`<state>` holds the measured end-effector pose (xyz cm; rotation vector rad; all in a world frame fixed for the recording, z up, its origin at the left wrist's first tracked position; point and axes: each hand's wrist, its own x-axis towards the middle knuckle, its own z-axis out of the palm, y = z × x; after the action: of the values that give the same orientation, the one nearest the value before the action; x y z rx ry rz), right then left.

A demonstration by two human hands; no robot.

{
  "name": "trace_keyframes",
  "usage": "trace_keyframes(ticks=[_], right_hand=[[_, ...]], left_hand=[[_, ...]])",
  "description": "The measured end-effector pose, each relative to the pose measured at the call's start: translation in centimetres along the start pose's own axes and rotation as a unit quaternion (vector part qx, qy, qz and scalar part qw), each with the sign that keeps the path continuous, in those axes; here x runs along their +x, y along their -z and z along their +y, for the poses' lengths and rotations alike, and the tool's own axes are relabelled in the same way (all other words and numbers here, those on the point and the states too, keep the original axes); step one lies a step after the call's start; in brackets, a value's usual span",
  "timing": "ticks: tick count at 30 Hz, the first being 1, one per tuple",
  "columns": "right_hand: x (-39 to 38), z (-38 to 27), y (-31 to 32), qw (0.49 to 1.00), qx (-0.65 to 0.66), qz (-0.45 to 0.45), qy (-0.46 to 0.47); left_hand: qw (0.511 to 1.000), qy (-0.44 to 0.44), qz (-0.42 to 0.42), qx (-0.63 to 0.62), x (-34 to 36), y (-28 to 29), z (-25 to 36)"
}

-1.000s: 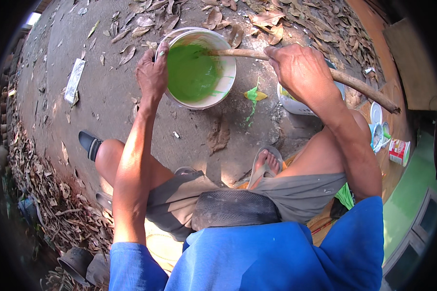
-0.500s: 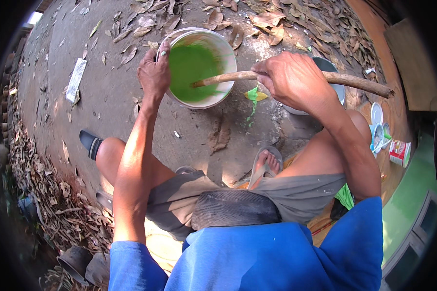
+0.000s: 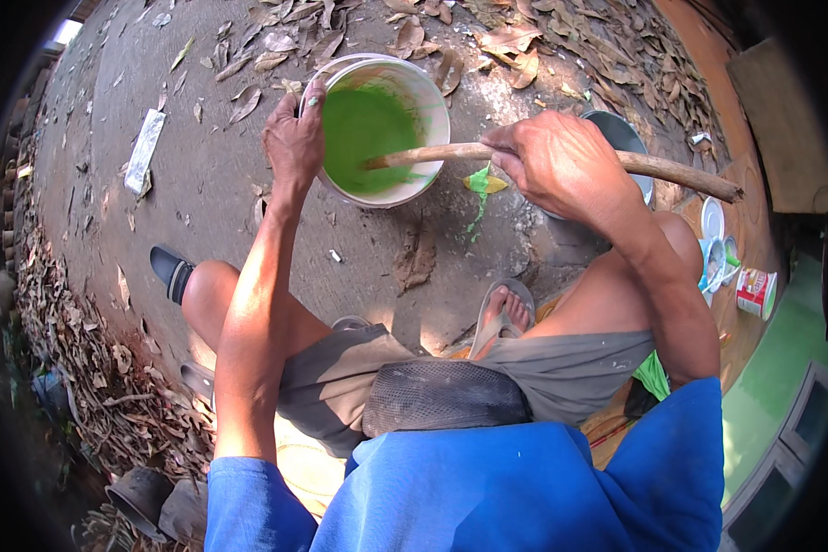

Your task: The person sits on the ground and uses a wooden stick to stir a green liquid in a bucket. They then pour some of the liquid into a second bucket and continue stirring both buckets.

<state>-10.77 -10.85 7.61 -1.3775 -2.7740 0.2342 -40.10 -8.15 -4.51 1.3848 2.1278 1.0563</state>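
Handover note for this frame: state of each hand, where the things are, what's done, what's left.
Left hand: grips the rim of the white bucket, which stands on the concrete ground.
Right hand: closed around the wooden stick, its tip dipped in the green paint.
Done: paint looks evenly green; some has spilled beside the bucket.
Left: stick not yet taken out of the bucket.

The white plastic bucket (image 3: 384, 129) looks smooth, its green paint (image 3: 363, 129) glossy and wet. The stick (image 3: 561, 160) at three o'clock is rough bare wood. The concrete ground (image 3: 202, 184) is matt and gritty.
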Motion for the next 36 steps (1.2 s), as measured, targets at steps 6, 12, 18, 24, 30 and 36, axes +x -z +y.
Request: trace_keyframes(ticks=[6, 12, 18, 24, 30, 36], right_hand=[[0.5, 0.2, 0.4, 1.000, -0.006, 0.013, -0.012], [-0.2, 0.0, 0.8, 0.997, -0.015, -0.074, -0.029], [0.4, 0.7, 0.7, 0.999, -0.010, 0.008, -0.045], [0.7, 1.2, 1.1, 0.994, -0.086, 0.005, -0.070], [0.2, 0.0, 1.5, 0.992, -0.073, -0.097, -0.027], [0.7, -0.8, 1.2, 0.994, 0.017, -0.099, -0.036]], left_hand=[[1.000, -0.008, 0.025, -0.006, 0.1, 0.1, -0.5], [0.999, -0.020, 0.018, -0.021, -0.1, -0.1, 0.0], [1.000, -0.011, 0.008, -0.016, -0.2, -0.1, 0.2], [1.000, -0.016, 0.003, -0.015, -0.5, -0.2, 0.6], [1.000, -0.002, 0.014, -0.017, -0.4, -0.6, 0.5], [1.000, -0.023, 0.014, -0.003, -0.7, -0.6, 1.0]])
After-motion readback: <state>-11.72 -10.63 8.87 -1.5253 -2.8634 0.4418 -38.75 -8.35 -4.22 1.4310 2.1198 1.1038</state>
